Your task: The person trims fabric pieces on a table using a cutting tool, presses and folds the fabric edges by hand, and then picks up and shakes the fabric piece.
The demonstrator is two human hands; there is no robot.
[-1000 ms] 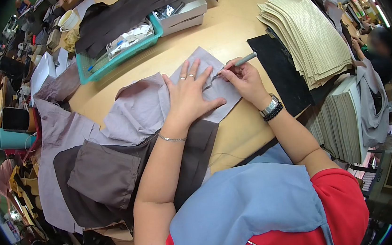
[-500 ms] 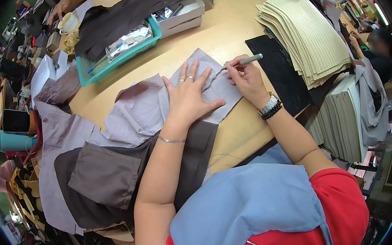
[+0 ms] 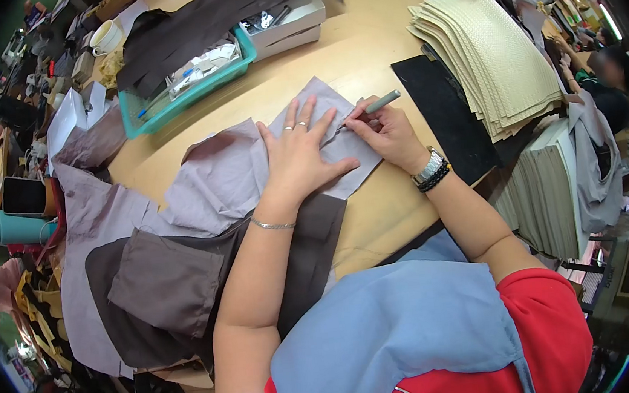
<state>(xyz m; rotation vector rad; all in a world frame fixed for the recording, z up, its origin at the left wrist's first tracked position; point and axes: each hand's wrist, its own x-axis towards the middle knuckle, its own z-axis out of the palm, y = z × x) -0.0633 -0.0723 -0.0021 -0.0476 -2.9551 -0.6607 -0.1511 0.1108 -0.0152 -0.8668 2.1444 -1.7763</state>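
My left hand (image 3: pixel 304 148) lies flat with spread fingers on a pale mauve-grey fabric piece (image 3: pixel 223 176), pressing it to the table. In my right hand (image 3: pixel 388 132) is a grey pen (image 3: pixel 383 102), pinched between thumb and fingers. Its lower end and the fingertips meet the fabric just right of my left fingers, near a slit-like line in the cloth. The exact tip is hidden by the fingers. Dark grey-brown fabric with a pocket-like patch (image 3: pixel 165 283) lies left of my left forearm.
A teal basket (image 3: pixel 191 95) with small white items and a white box (image 3: pixel 291 36) stand at the back, dark fabric (image 3: pixel 221 16) draped over them. To the right are a black sheet (image 3: pixel 443 101), stacked cream textured sheets (image 3: pixel 494 58) and a thick stack (image 3: pixel 545 189). Other people sit around the sides.
My right hand with the pen has moved left along the fabric, closer to my left hand. My left hand stays flat in place. A person's hand near the cup at upper left has gone.
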